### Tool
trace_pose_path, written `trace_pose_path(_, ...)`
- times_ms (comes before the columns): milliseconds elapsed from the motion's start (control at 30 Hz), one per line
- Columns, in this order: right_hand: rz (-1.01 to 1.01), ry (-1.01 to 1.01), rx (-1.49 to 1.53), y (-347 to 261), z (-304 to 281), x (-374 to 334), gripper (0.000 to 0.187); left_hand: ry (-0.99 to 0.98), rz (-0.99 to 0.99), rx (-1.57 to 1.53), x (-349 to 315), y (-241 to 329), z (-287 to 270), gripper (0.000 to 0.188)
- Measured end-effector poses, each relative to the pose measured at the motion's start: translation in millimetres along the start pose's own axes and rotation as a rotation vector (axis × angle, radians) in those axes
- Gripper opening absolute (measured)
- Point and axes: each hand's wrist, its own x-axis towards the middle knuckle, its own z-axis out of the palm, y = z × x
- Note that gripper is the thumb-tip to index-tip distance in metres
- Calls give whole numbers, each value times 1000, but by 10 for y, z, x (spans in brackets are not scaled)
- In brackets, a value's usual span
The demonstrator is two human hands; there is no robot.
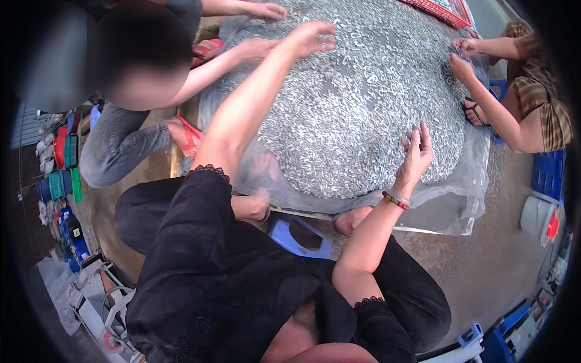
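Observation:
A wide layer of small, slender silvery pieces (363, 103), which look like tiny fish, covers the sheet in front of me. My left hand (313, 39) reaches far out over its upper left part. Its fingers are stretched out, slightly blurred, and I see nothing in them. Over the near right part of the layer, my right hand (416, 152) is raised with fingers extended and apart, holding nothing. A red bead bracelet (396, 199) circles my right wrist. Thin clear plastic sheeting (472, 181) lies under the pieces and shows around their edge.
Someone at the left reaches a hand (266, 11) over the layer. At the right, another person's hands (463, 57) are close together at its edge. A red basket (445, 11) stands at the far side, a white bucket (536, 218) at right. Beneath me is a blue stool (299, 236).

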Motion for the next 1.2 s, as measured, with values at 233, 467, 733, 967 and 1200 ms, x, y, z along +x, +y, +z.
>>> trace_pose_path(233,6,109,14,243,-76,254,36,-43,307,1560,644,-1148,849,68)
trace_pose_path(467,-407,-154,-928,484,806,1390,48,13,463,1534,931,-1719,796,60)
trace_pose_path(733,-383,-457,-1006,1142,905,807,30,-252,373,1298,247,-1826,436,35)
trace_pose_path(967,418,-573,154,447,402,23,31,-421,-174,483,-837,-1180,329,33)
trace_pose_path(1200,463,-524,93,276,314,-355,36,-279,-72,1051,-1137,-1010,262,35)
